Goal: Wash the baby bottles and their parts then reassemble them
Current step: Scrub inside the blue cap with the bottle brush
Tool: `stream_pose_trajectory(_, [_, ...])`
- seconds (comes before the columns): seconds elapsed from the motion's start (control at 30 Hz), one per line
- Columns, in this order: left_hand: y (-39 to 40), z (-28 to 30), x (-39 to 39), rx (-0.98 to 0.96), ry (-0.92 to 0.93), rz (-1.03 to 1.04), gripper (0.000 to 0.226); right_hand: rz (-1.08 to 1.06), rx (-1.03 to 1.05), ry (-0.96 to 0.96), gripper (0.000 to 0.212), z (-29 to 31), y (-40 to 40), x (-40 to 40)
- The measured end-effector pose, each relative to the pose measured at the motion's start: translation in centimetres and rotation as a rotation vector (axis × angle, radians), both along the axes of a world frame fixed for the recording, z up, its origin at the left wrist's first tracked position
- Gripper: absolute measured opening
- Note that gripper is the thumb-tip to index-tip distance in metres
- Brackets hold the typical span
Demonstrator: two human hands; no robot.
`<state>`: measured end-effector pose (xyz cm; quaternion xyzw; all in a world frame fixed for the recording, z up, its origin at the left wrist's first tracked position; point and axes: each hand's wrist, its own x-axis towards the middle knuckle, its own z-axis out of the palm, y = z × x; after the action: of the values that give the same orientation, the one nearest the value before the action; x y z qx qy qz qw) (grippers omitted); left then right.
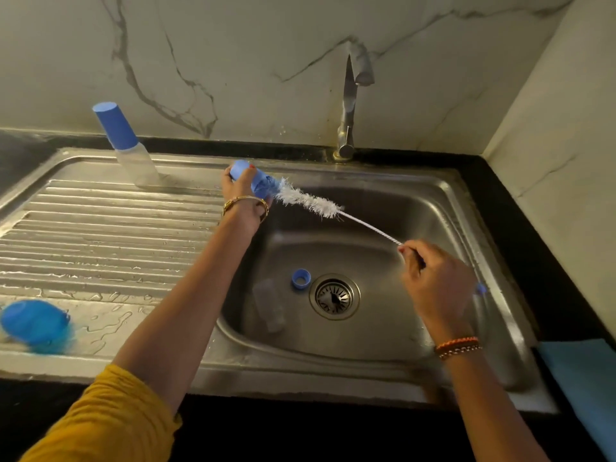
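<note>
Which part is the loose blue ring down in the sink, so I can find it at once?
Look into the sink basin and find the round drain in its floor. Just left of the drain lies the blue ring, open end up. Unlike the clear bottle lying beside it, it is small, blue and hollow.

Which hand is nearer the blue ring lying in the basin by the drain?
Right. The right hand, gripping the bottle brush handle, hangs just right of the blue ring at about its level. The left hand holds a blue cap up near the basin's back-left rim.
</note>
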<state>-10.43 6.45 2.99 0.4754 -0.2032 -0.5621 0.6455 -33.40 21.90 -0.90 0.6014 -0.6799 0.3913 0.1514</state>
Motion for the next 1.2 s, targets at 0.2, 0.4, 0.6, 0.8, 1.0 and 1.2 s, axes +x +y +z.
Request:
stream_pose_trajectory(0.2, [-0.3,-0.6,-0.3,-0.089,-0.026,-0.053,0.050,0.122,0.897,-0.952,0.028,1.7,-0.6,0.3])
stream_pose_trajectory(0.4, [-1.1,0.2,0.2,-0.168,-0.011,-0.142,0.032,0.274,0.969,-1.145,0.027,1.1,0.0,0.7])
stream_pose_trajectory(0.6, [-1.4,0.8,0.6,-0.126,-0.058,-0.034,0.031,0.165,0.225,-0.204,0.007,0.6,0.3,0.7])
stream_pose_trajectory(0.8, [-1.3,0.1,0.7,-0.084,0.044,-0.049,0.048,0.048,-0.012,-0.177,0.011,0.5,0.0,1.7])
stream_pose_trajectory(1.0, [-0.7,-0.9,0.9,-0.210,0.203,-0.240,0.051,0.119,0.966,-1.198,0.033,1.5,-0.9,1.7])
stream_pose_trajectory(1.2, [-1.4,-0.3,0.3,-0.119,0.169,-0.100,0.036,0.230,0.808,-0.930,0.018,0.4,-0.5,1.2])
